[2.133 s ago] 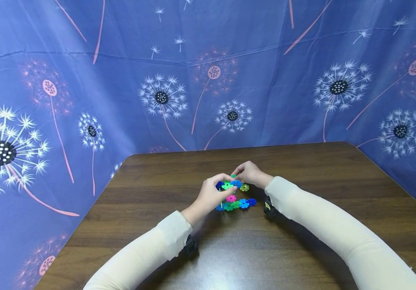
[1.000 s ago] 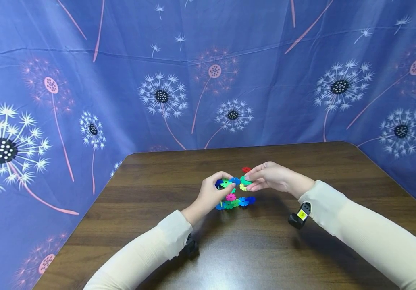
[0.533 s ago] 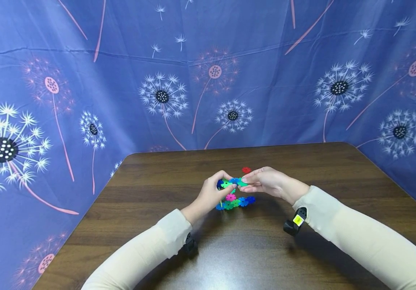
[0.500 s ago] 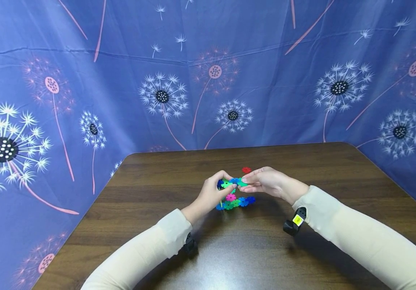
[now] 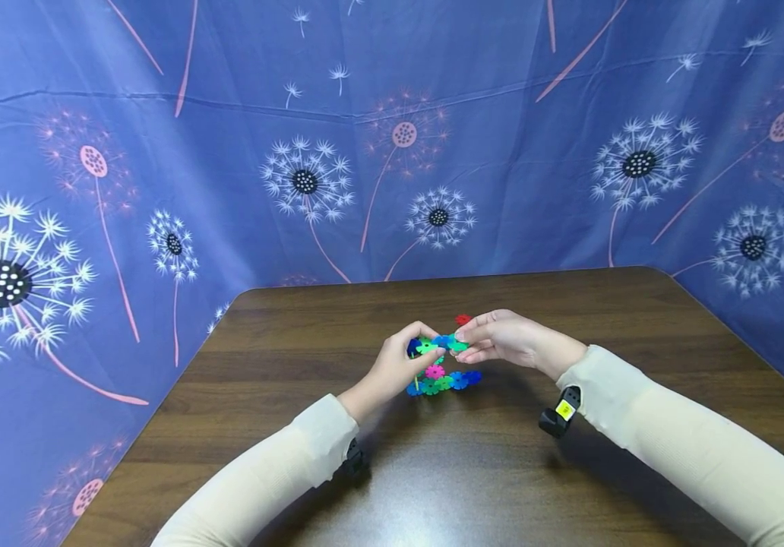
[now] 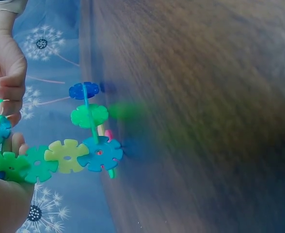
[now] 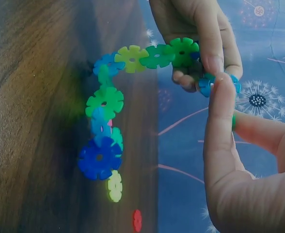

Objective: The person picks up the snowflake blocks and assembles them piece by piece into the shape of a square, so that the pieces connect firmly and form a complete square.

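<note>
Joining seems to be the work: a second ago the right hand (image 5: 511, 340) had its green disc (image 5: 460, 345) just apart from the upper row (image 5: 426, 347); now that disc meets the row's blue end, at 3 o'clock. This suggests the row is gaining a disc, though whether the slots have locked cannot be told. The left hand (image 5: 395, 368), at 8 o'clock from the join, pinches the row between thumb and fingers; the right hand, at 3 o'clock, pinches the green disc just as narrowly.

By count, the upper row shows three discs besides the newcomer: one dark blue, one green, one blue. The column (image 7: 132, 59) under it has three, one yellow and two green. The base row (image 5: 444, 384), at 6 o'clock on the table (image 5: 570, 471), has five: two blue, two green, one dark blue. Outside these are one red disc (image 5: 463, 319) at 1 o'clock from the join, one pink disc (image 5: 435, 371) at 7 o'clock, one yellow disc (image 7: 115, 186) at 5 o'clock from the base row's dark blue end in the right wrist view, and one half-hidden spare green disc (image 7: 117, 140).
</note>
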{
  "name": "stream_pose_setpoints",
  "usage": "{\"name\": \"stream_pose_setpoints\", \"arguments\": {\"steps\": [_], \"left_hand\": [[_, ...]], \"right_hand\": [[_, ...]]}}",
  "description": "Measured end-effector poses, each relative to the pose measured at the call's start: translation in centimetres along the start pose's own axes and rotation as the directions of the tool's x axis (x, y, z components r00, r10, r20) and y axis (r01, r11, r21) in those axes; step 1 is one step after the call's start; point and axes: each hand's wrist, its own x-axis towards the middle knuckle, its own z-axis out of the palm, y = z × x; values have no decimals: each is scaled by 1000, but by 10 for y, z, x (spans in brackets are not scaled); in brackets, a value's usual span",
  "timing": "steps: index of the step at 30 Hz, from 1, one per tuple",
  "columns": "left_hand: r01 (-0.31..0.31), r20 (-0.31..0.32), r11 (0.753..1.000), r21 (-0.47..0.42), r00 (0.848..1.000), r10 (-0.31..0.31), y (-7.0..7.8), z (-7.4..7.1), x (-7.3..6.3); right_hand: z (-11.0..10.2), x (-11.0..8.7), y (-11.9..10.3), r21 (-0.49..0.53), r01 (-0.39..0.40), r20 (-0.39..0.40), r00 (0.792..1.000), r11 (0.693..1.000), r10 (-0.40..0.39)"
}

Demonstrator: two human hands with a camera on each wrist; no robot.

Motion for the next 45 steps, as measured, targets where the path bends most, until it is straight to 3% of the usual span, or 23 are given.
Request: {"name": "stream_pose_setpoints", "arguments": {"steps": [7, 11, 15, 22, 25, 31, 41, 45], "left_hand": [[24, 11, 1000, 11, 1000, -24, -2, -4, -1], [14, 16, 1000, 9, 1000, -14, -3, -5, -1], [-7, 29, 1000, 5, 1000, 6, -2, -6, -1], [-23, 51, 1000, 3, 998, 23, -3, -9, -2], [-18, 72, 1000, -18, 997, 19, -2, -11, -3], [2, 87, 999, -45, 996, 2, -2, -11, -4], [-18, 68, 999, -48, 997, 21, 28, -14, -13], [-22, 63, 998, -58, 998, 26, 30, -14, -14]], "right_hand": [[-5, 10, 8, -38, 31, -23, 999, 999, -32], [-5, 24, 13, -119, 59, -63, 996, 991, -67], [-1, 40, 16, -215, 31, -104, 993, 976, -55], [2, 67, 21, -426, 0, -159, 984, 905, -75], [2, 78, 23, -458, 4, -160, 983, 889, -86], [5, 94, 28, -523, -66, -206, 977, 850, -51], [12, 94, 32, -604, -40, -220, 968, 796, -119], [14, 94, 32, -616, -43, -226, 966, 787, -124]]}}
